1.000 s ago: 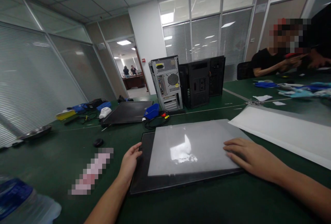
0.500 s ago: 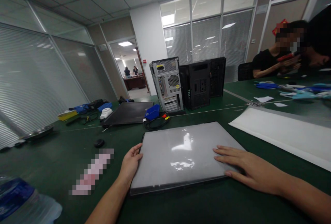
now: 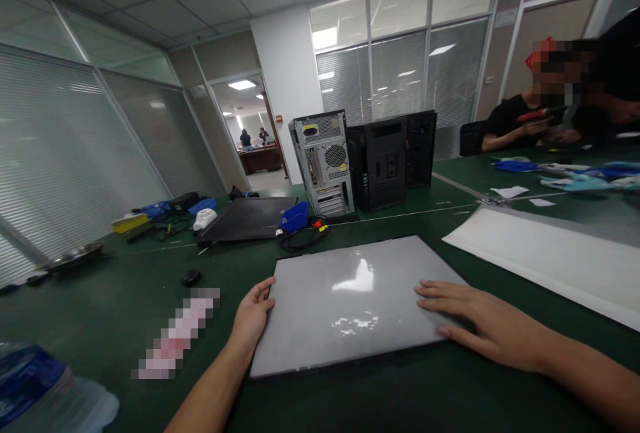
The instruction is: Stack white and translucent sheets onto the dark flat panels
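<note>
A grey glossy sheet (image 3: pixel 350 300) lies flat on the green table (image 3: pixel 125 313) right in front of me and covers a dark panel whose thin edge shows along the near side. My right hand (image 3: pixel 475 323) rests flat on the sheet's right part with fingers stretched out. My left hand (image 3: pixel 253 316) presses against the left edge of the sheet and panel, fingers curled along it.
A long white sheet (image 3: pixel 545 256) lies to the right. Behind stand three computer cases (image 3: pixel 365 160), a blue bin (image 3: pixel 294 216) with cables and a dark flat panel (image 3: pixel 247 218). A water bottle (image 3: pixel 45 390) is at lower left. Two people sit at far right.
The grey sheet has slid left and toward me over the dark panel until it covers it. My right hand moved with it; my left hand stayed at the left edge.
</note>
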A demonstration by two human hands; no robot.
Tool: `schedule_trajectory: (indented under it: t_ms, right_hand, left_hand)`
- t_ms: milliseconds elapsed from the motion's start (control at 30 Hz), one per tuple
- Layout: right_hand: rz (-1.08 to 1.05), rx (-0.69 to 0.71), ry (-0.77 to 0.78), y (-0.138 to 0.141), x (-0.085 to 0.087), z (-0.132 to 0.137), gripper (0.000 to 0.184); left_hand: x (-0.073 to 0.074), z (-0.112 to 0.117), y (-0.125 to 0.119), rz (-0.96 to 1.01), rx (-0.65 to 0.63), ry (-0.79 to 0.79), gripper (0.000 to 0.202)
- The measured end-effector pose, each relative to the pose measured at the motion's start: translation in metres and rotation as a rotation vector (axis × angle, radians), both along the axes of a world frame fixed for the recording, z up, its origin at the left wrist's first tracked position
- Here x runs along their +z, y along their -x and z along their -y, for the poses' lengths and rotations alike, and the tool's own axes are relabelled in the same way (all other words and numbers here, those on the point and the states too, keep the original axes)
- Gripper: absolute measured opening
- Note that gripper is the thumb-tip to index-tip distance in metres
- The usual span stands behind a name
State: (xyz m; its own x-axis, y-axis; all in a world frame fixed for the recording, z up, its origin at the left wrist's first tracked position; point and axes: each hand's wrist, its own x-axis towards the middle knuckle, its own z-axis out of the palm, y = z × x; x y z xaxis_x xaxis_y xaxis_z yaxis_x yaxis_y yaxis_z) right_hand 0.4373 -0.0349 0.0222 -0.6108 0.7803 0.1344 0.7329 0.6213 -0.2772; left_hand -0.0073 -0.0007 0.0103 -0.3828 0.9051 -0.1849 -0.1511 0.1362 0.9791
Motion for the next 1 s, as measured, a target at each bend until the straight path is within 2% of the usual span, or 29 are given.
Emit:
schedule_trajectory:
  t_ms: [100, 267, 367, 433, 600, 700, 867, 1000]
  right_hand:
    - [-0.015, -0.157, -0.147, -0.023, -0.005, -0.017, 0.049]
    - [0.076, -0.488, -0.415, -0.094, -0.026, -0.049, 0.049]
    - [0.147, -0.634, -0.41, -0.127, -0.038, -0.057, 0.058]
    - [0.158, -0.688, -0.348, -0.136, -0.042, -0.056, 0.059]
    - [0.139, -0.683, -0.257, -0.125, -0.036, -0.049, 0.046]
    - [0.129, -0.73, -0.235, -0.114, -0.03, -0.046, 0.04]
    - [0.129, -0.808, -0.262, -0.101, -0.018, -0.04, 0.043]
    - [0.112, -0.755, -0.326, -0.075, -0.005, -0.028, 0.041]
  left_hand:
    - [0.001, 0.0, -0.001, -0.017, -0.006, 0.001, 0.049]
    - [0.004, 0.001, -0.002, -0.054, 0.013, 0.017, 0.044]
    - [0.006, 0.002, -0.003, -0.063, 0.015, 0.029, 0.043]
    - [0.006, 0.002, -0.004, -0.065, 0.011, 0.027, 0.043]
    - [0.007, 0.002, -0.004, -0.086, 0.016, 0.012, 0.04]
    - [0.008, 0.003, -0.004, -0.12, 0.031, 0.016, 0.038]
    - [0.007, 0.002, -0.003, -0.137, 0.023, 0.02, 0.039]
    - [0.002, -0.001, 0.002, -0.138, 0.013, 0.009, 0.038]
